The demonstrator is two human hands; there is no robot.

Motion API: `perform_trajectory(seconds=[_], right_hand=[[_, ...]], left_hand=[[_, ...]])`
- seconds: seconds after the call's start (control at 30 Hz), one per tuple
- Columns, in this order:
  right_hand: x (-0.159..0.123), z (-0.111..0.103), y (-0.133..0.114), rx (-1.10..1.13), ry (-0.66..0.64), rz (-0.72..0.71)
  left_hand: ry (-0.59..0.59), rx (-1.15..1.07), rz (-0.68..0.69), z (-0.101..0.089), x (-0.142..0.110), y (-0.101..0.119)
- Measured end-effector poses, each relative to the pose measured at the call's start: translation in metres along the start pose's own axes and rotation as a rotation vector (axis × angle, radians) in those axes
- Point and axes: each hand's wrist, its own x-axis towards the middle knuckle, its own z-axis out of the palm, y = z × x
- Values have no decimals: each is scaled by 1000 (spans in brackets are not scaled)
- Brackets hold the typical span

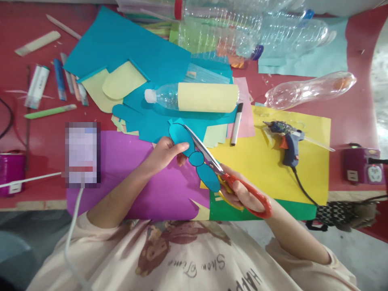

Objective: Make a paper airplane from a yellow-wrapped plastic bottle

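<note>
Between thumb and fingers, my left hand (pixel 169 151) pinches a blue paper cutout (pixel 207 176) of rounded shapes outlined in black. My right hand (pixel 239 194) grips a pair of scissors (pixel 254 197) with one red and one yellow handle. The scissor blades run up along the cutout's right edge, their tips near its upper lobe. Just beyond the hands lies a plastic bottle (pixel 207 97) on its side, wrapped in pale yellow paper, with a white cap. A black-and-white marker (pixel 237 124) is right of the blades.
Purple (pixel 121 161) and yellow sheets (pixel 312 153) cover the near table. A hot glue gun (pixel 289 143) with its cord lies at right. Clear bottles (pixel 224 32) fill the back. At left are a phone (pixel 81 149), a white cable and several markers (pixel 38 87).
</note>
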Motion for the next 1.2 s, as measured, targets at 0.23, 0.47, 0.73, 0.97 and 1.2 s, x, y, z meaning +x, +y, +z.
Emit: perform_trajectory(seconds=[0.23,0.47,0.73,0.97,1.2], right_hand=[[-2,0,-3,-19,-16,-22],[-1,-2,-1,-47,-77,-32],[3,-2,6,-10,-46,0],[6,-1,1,-8,-32,31],[4,0,2,4,2,28]], left_hand=[[103,-51,53,1,2,-8],[91,25,76,-1,-2,-6],[31,53,46,0,-4,-1],[40,34,41,-1,-2,-3],[51,23,23,0,-2,-4]])
